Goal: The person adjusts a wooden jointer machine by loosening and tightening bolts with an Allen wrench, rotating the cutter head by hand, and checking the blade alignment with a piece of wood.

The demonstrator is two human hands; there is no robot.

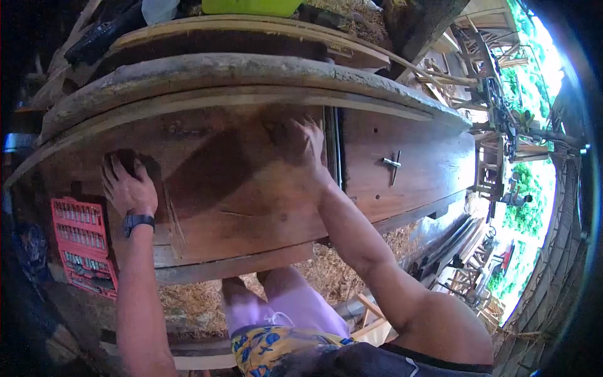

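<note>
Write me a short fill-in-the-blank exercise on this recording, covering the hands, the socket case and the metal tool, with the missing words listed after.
The dark watch is on the wrist of the ____ hand.
The open socket case, beyond the left hand from the right hand, is coloured ____.
Of the two hands, the cross-shaped metal tool lies nearer to the ____ one.
The broad surface under that tool is made of ____.

Missing words, in order: left; red; right; wood.
</note>
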